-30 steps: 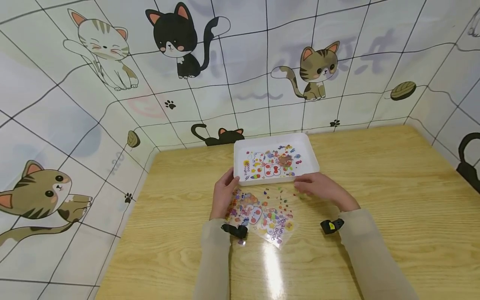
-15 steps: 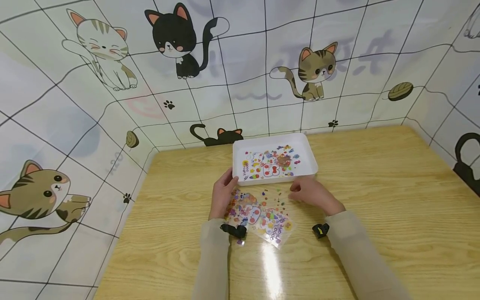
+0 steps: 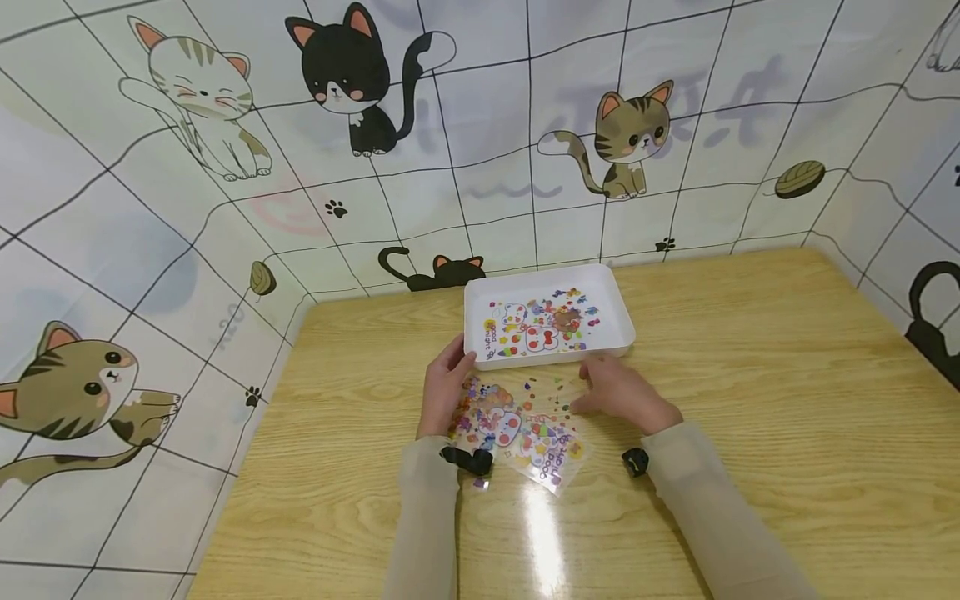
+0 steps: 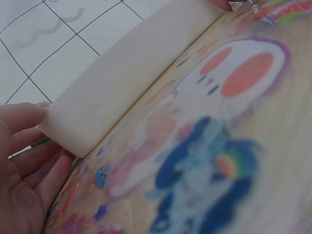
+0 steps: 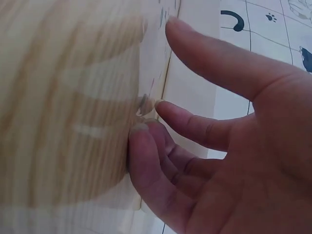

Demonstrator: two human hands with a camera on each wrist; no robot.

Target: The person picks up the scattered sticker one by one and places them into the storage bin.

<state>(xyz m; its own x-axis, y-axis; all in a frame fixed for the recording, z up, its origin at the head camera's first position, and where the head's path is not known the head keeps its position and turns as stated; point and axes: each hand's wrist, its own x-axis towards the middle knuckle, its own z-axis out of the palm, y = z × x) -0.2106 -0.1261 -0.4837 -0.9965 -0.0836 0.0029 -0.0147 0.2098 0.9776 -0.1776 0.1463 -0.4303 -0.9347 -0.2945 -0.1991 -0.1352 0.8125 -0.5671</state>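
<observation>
A white tray (image 3: 621, 332) stands at the back of the table, printed or covered inside with colourful stickers (image 3: 543, 339). My left hand (image 3: 444, 387) holds its front left corner, fingers round the side as the left wrist view shows. In front of the tray lies a clear sticker sheet (image 3: 525, 450) with a white bunny face and small colourful figures. My right hand (image 3: 621, 392) is beside the sheet's right edge, just below the tray's front right. In the right wrist view its thumb (image 5: 209, 58) stands apart and the other fingers bend loosely towards the tabletop, with nothing visible between them.
The wooden table (image 3: 750, 375) extends to both sides. A wall covering (image 3: 495, 108) with cartoon cats rises right behind the tray and on both sides. A small purple sticker piece (image 3: 481, 483) lies by the left wrist.
My right hand has moved left and slightly down towards the sheet's right edge, and its thumb and fingers have spread apart in the last half second. The left hand stays at the tray's corner.
</observation>
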